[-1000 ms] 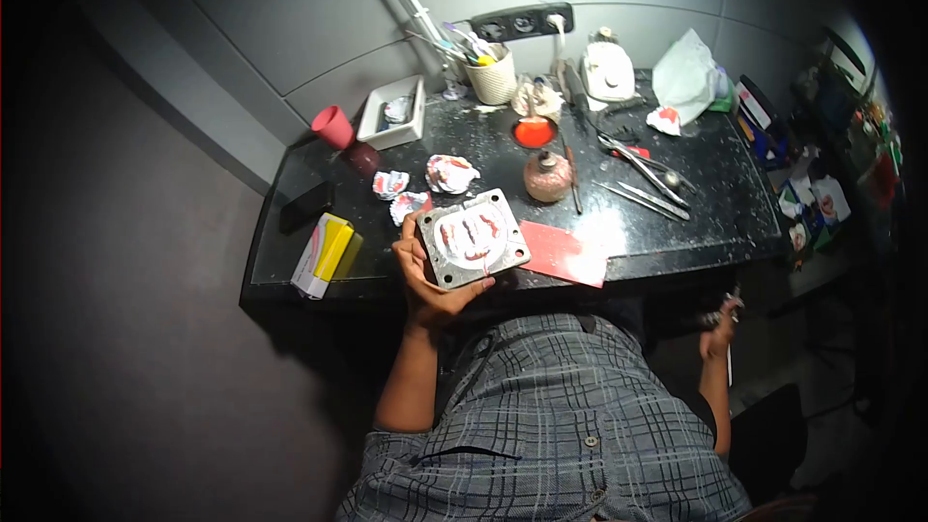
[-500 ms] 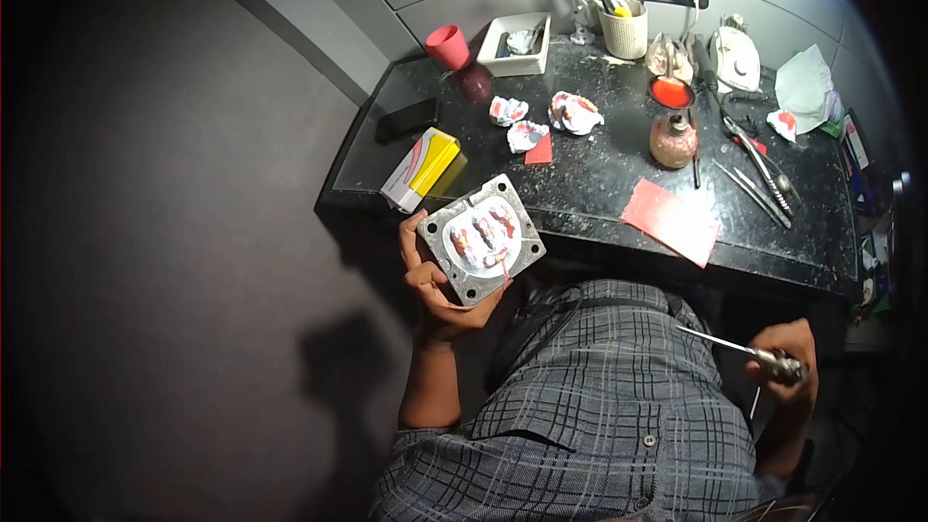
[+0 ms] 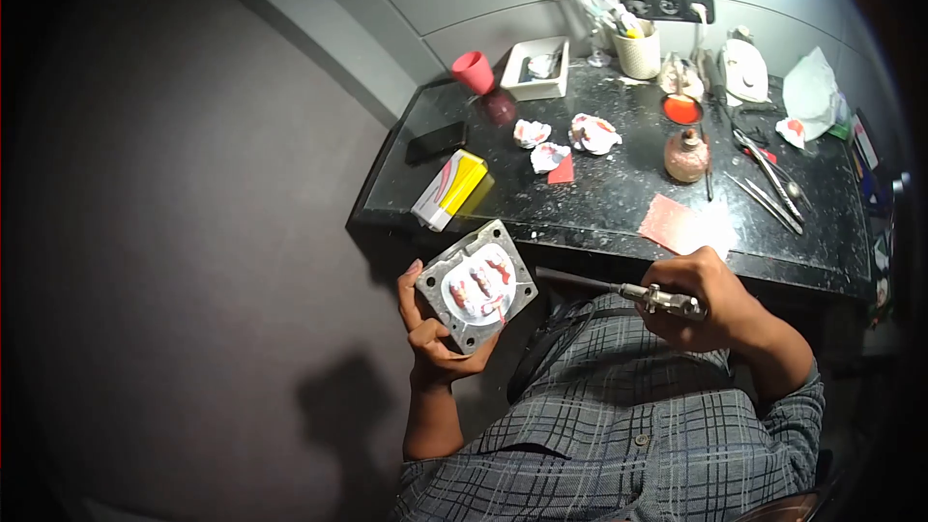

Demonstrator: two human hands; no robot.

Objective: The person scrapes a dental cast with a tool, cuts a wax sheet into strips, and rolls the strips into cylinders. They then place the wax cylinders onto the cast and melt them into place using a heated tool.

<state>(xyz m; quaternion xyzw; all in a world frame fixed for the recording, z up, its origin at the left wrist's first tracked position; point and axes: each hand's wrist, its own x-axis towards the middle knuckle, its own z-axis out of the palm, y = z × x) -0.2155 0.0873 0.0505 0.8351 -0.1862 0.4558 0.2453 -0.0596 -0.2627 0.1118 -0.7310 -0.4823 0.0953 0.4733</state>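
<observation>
My left hand (image 3: 437, 343) grips a square metal dental flask (image 3: 523, 269) by its left and lower edges, in front of the desk. White plaster fills the round middle of the flask, with several red-and-white wax shapes (image 3: 481, 282) set in it. Corner holes show in the metal. My right hand (image 3: 691, 300) is wrapped round a metal air blow gun (image 3: 660, 300). Its long thin nozzle (image 3: 575, 279) points left at the flask, with a short gap between tip and metal. The fingers' far side is hidden.
On the black desk (image 3: 580, 222) are a yellow-and-white box (image 3: 450, 191), plaster lumps (image 3: 594, 134), a pink wax sheet (image 3: 674, 223), a round burner (image 3: 686, 157) and metal tools (image 3: 768, 201). Behind stand a red cup (image 3: 473, 72), a white tray (image 3: 535, 90) and a holder (image 3: 638, 53).
My right hand has risen and come left with the air blow gun, bringing its nozzle near the flask. My left hand has lowered the flask a little. The view has shifted slightly.
</observation>
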